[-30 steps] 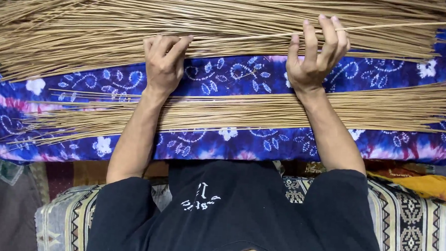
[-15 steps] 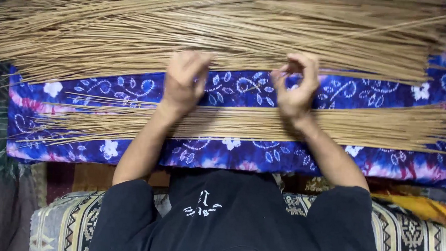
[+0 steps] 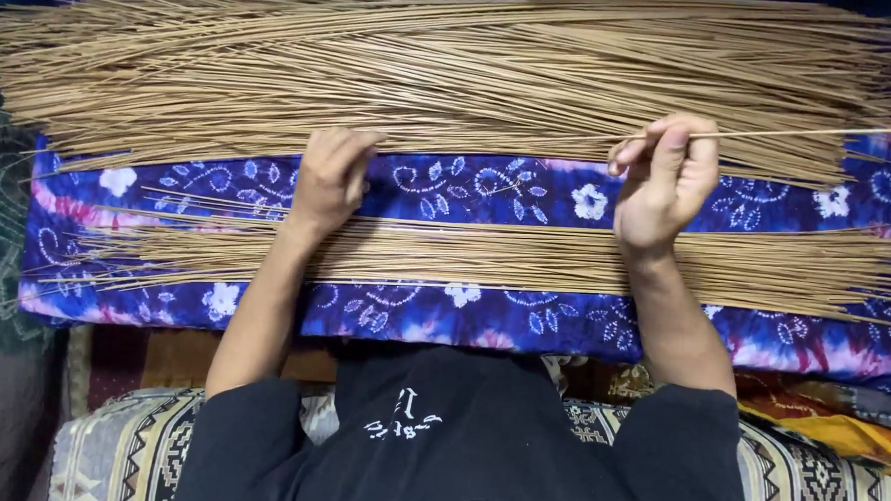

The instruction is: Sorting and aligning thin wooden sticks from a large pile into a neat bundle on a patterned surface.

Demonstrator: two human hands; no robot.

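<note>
One thin stick had been pinched out of the big pile by the right hand, closed since half a second ago; the left hand lay curled, gripping nothing, at the pile's edge above the smaller bundle on the blue floral cloth.

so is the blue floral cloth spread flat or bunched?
Spread flat. The blue floral cloth lies open under both stick piles, its pattern unwrinkled between the large stick pile and the smaller stick row.

A blue flowered cloth is spread as the work surface. A large heap of thin sticks is laid along its far edge, a smaller row of sticks nearer.
</note>
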